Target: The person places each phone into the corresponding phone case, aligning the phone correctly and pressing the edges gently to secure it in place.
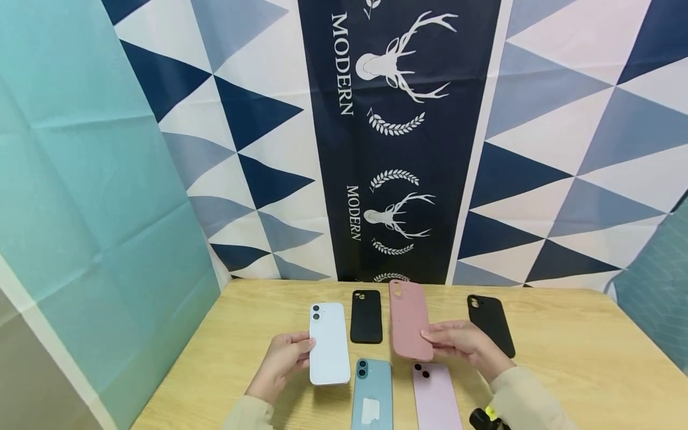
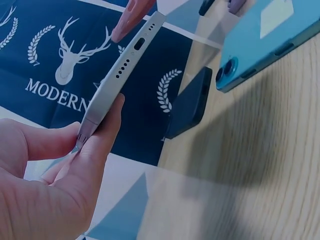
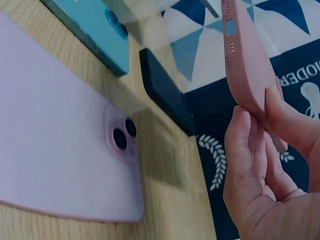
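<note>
My left hand (image 1: 285, 361) grips a white smartphone (image 1: 329, 343) by its left edge, thumb on the back and fingers behind. The phone's charging port end faces the left wrist camera. My right hand (image 1: 464, 340) pinches a pink phone case (image 1: 411, 319) at its lower right edge; its camera cutout is at the top left. Both are held up above the wooden table. Below them lie a teal phone (image 1: 372, 388) with a white label on its back and a pale pink phone (image 1: 436, 394) with two dark lenses, near my right hand.
At the back of the table (image 1: 258, 304) lies a black phone case (image 1: 366, 316), between the two held things. Another black case (image 1: 490, 322) lies behind my right wrist. A small black and yellow object (image 1: 486, 418) sits by the right sleeve. A patterned cloth (image 1: 398, 149) hangs behind the table.
</note>
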{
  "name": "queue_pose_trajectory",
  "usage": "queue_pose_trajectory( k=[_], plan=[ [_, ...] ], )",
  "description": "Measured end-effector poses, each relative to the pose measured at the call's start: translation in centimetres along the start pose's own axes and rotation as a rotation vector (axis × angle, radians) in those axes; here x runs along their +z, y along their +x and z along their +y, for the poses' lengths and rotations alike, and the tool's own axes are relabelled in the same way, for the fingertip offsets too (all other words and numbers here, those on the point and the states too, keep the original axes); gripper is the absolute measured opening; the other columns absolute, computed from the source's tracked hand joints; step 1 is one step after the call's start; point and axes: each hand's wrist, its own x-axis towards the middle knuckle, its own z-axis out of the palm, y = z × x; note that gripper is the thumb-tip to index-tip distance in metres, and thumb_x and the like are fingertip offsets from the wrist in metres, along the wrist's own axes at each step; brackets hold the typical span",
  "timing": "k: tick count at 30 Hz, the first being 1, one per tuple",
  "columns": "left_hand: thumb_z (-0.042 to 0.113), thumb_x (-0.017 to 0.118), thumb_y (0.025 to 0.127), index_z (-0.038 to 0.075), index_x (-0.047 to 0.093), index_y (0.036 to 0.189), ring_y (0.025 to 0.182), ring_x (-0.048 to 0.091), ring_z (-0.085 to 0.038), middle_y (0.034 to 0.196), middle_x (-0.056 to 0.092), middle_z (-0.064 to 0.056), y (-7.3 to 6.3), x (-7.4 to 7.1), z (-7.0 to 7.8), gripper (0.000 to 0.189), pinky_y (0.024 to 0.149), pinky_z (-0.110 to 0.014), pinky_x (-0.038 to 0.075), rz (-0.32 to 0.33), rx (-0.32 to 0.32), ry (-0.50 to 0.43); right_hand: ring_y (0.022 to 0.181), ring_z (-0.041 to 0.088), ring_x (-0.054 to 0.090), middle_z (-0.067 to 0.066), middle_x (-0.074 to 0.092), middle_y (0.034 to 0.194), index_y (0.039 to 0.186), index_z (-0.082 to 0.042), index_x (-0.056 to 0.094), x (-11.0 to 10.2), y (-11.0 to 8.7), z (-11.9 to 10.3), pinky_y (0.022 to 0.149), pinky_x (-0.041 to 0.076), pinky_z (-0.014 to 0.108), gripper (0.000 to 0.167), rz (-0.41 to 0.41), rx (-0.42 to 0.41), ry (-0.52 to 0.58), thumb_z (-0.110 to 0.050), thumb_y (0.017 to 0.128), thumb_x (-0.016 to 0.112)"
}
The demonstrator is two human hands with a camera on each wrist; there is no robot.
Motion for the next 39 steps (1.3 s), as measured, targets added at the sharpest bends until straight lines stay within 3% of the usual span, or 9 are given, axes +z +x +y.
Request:
queue_pose_trajectory(
  k=[11,17,23,39],
  plan=[
    [0.004,0.059,0.092,-0.016,0.053,0.125,0.075,0.067,-0.01,0.086,0.072,-0.007,0.6,0.9,2.3,0.038,0.063,-0.02,0.057,0.029,0.031,-0.009,0.075,0.009,0.071,-0.002,0.074,0.081,0.097,-0.006,0.073,1.5,-0.4,-1.9,0.072,0.06,0.025,0.011,-0.032,-0.026,0.036,-0.009,0.087,0.069],
    [0.005,0.059,0.093,-0.015,0.054,0.124,0.077,0.069,-0.012,0.092,0.073,-0.012,0.3,1.4,2.6,0.037,0.066,-0.022,0.058,0.01,0.05,-0.001,0.073,0.009,0.07,-0.002,0.074,0.079,0.091,-0.01,0.074,2.1,-1.0,-1.8,0.071,0.06,0.025,0.006,-0.018,-0.008,0.041,-0.011,0.085,0.072],
    [0.003,0.056,0.094,-0.017,0.051,0.125,0.078,0.068,-0.011,0.09,0.072,-0.01,0.3,2.0,2.8,0.037,0.069,-0.023,0.059,-0.012,0.055,-0.03,0.074,0.009,0.07,-0.002,0.074,0.08,0.095,-0.006,0.074,2.8,-1.2,-1.8,0.073,0.06,0.025,0.012,-0.026,-0.016,0.013,-0.011,0.085,0.072],
    [0.003,0.059,0.092,-0.015,0.055,0.122,0.078,0.069,-0.012,0.093,0.073,-0.014,-0.5,3.0,2.8,0.035,0.066,-0.022,0.059,-0.015,0.042,-0.039,0.075,0.01,0.071,-0.002,0.074,0.081,0.097,-0.006,0.074,4.4,-2.3,-1.8,0.073,0.061,0.028,0.011,-0.082,-0.035,0.032,-0.008,0.087,0.07]
  ],
)
